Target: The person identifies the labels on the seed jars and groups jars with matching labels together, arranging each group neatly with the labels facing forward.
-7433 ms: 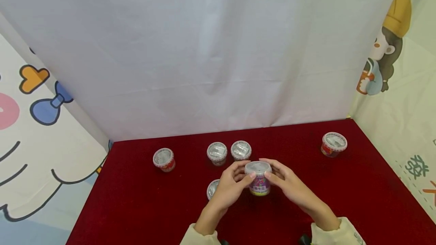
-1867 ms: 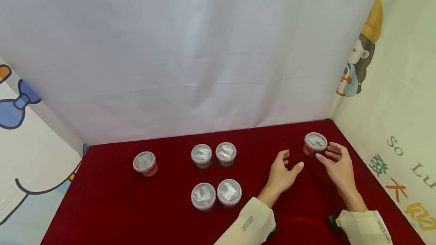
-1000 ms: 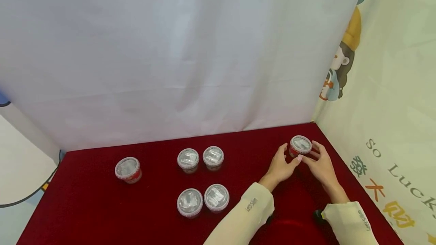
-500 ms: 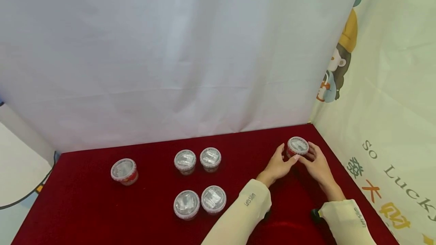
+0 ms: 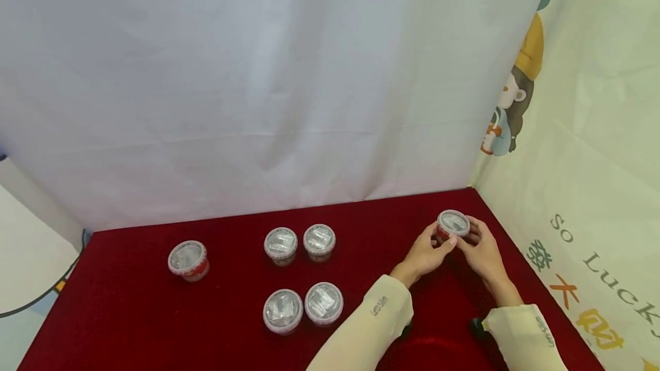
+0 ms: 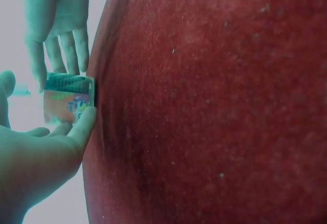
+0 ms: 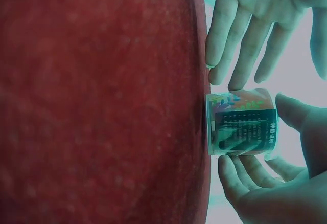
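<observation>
In the head view, a small lidded plastic tub (image 5: 454, 223) with a red label stands at the far right of the dark red table. My left hand (image 5: 424, 253) holds its left side, thumb at the front. From the right, my right hand (image 5: 482, 252) holds the same tub, its thumb close to the left thumb. Both wrist views show the tub (image 6: 69, 98) between the two hands, its printed label (image 7: 245, 127) partly visible. One end of it lies close to the red cloth; whether it touches is hard to tell.
Two tubs stand side by side at the back middle, a left one (image 5: 281, 245) and a right one (image 5: 319, 241). Nearer are two more, a left tub (image 5: 283, 311) and a right tub (image 5: 323, 303). Another red-labelled tub (image 5: 188, 260) stands far left. Curtains (image 5: 232, 102) border the table (image 5: 154, 319).
Earlier, both hands held a purple-labelled tub mid-table; two tubs then stood together in the near row. The hands moved right and took hold of the far-right tub. The view turned right.
</observation>
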The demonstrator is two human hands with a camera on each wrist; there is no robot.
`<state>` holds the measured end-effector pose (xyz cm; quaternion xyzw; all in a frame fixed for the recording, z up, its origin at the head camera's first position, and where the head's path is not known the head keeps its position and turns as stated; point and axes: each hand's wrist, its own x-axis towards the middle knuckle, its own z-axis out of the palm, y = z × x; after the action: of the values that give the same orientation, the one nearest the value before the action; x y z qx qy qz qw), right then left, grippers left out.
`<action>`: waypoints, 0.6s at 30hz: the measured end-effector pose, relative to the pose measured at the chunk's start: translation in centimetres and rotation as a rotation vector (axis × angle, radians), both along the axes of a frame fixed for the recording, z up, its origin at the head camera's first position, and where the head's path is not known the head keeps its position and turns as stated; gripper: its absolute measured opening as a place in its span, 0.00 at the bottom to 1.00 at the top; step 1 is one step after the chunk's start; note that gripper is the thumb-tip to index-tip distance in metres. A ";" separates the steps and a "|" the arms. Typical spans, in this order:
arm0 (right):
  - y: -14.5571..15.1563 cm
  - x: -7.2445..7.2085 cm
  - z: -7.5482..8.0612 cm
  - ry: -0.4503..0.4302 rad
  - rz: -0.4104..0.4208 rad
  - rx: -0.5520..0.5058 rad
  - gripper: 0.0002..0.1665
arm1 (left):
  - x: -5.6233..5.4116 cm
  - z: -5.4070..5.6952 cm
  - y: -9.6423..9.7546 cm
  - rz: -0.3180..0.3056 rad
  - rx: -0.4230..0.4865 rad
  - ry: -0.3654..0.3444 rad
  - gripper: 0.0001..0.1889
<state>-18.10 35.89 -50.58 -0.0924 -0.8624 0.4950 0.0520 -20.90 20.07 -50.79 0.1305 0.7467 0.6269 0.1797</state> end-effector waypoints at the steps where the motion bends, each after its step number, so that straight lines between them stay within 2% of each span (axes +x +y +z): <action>1: -0.1 0.1 0.0 0.006 -0.001 -0.004 0.42 | 0.1 0.0 -0.1 0.007 -0.001 0.011 0.32; 6: -0.4 0.7 0.3 0.033 0.012 -0.060 0.41 | 0.6 0.4 -0.6 0.044 -0.011 0.084 0.29; 12: -1.0 1.3 0.6 0.067 0.047 -0.133 0.39 | 1.0 1.0 -1.6 0.054 0.003 0.173 0.25; 18: -2.1 1.9 1.2 0.071 0.085 -0.163 0.40 | 1.6 1.3 -3.0 0.072 0.031 0.200 0.18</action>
<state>-16.23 33.83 -49.42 -0.0421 -0.8200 0.5682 0.0536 -19.34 17.03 -49.49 0.1682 0.7555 0.6282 0.0796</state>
